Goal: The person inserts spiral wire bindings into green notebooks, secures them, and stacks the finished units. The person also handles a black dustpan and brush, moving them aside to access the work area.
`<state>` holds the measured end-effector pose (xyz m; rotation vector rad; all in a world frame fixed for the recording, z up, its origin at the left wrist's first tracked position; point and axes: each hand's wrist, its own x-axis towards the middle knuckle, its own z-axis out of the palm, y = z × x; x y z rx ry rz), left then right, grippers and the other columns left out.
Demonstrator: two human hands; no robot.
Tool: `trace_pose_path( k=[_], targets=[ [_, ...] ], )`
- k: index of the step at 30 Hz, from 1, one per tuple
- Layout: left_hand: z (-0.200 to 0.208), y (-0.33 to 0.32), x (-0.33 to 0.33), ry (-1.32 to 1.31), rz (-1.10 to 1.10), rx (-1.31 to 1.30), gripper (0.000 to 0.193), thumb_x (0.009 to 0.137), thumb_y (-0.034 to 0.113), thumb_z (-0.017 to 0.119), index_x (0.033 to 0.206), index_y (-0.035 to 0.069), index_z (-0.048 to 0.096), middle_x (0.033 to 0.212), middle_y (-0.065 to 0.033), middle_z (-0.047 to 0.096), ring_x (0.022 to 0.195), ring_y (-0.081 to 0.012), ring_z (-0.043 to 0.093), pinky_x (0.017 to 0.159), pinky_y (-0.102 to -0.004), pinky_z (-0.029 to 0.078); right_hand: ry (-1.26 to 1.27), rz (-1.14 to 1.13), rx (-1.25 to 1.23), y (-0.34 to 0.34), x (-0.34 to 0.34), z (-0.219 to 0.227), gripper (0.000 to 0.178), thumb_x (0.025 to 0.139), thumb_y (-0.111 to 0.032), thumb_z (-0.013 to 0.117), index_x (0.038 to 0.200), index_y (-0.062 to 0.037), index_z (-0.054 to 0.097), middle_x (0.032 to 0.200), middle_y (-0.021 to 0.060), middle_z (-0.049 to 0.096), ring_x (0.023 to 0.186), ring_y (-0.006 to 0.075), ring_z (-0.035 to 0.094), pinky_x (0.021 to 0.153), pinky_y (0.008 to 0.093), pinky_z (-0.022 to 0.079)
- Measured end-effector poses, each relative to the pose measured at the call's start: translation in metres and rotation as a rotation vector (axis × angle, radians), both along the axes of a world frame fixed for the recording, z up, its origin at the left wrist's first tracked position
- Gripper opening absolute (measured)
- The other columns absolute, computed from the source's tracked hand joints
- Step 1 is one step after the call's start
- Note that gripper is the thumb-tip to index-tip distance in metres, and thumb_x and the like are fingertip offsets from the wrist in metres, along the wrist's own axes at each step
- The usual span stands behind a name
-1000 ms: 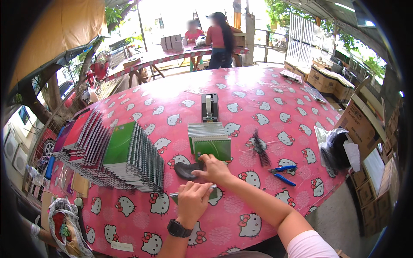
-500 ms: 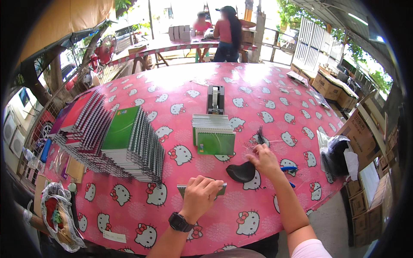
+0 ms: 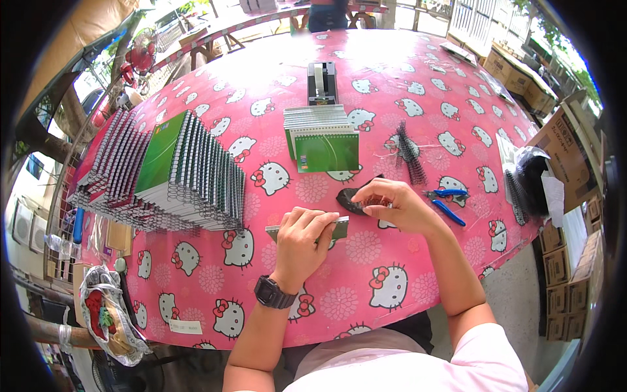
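Note:
My left hand point(image 3: 302, 240), with a black watch on the wrist, is closed over a small green notebook point(image 3: 341, 228), its edge turned up toward me. My right hand point(image 3: 400, 208) is to the right, fingers curled and thumb near the fingertips. What they pinch is too small to make out. Under its fingertips lies a dark, rounded object point(image 3: 349, 201). Beyond that hand rests a bunch of black binding coils point(image 3: 411, 157). Blue-handled pliers point(image 3: 449, 210) lie beside my right forearm. Ahead, green notebooks point(image 3: 326, 153) stand in a row against a black device point(image 3: 321, 85).
Tall stacks of spiral notebooks, green point(image 3: 196, 173) and red point(image 3: 108, 157), fill the table's left side. A plastic bag point(image 3: 108, 317) hangs at the left edge. On the right are a black bundle point(image 3: 529, 186) and cardboard boxes point(image 3: 567, 163). A person point(image 3: 328, 16) stands beyond the table.
My view has tipped downward. My right hand has drawn back from the coils toward the left hand, uncovering the coils and pliers. The left hand still holds the notebook.

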<state>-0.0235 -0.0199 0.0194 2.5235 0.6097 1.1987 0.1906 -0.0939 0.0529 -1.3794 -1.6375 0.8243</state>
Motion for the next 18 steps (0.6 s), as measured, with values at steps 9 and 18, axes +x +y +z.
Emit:
trace_pose_path(
  k=[9, 18],
  targets=[
    [0.0028, 0.0004, 0.0005, 0.011, -0.012, 0.010, 0.014, 0.078, 0.009, 0.067, 0.092, 0.010, 0.068, 0.085, -0.0003, 0.066, 0.080, -0.0196, 0.059, 0.072, -0.0339, 0.044, -0.044, 0.077, -0.032, 0.0002, 0.0009, -0.0038, 0.024, 0.077, 0.003, 0.064, 0.100, -0.0048, 0.066, 0.093, 0.0044, 0.064, 0.085, 0.0155, 0.058, 0.070, 0.0297, 0.048],
    [0.0030, -0.0004, 0.0002, 0.017, -0.005, 0.009, 0.014, 0.078, 0.008, 0.068, 0.091, 0.011, 0.067, 0.085, 0.0005, 0.066, 0.079, -0.0192, 0.058, 0.072, -0.0340, 0.043, -0.121, 0.125, 0.089, 0.0002, 0.0007, -0.0041, 0.018, 0.087, -0.005, 0.060, 0.104, -0.0026, 0.064, 0.086, 0.0091, 0.064, 0.075, 0.0191, 0.061, 0.069, 0.0312, 0.049]
  ],
)
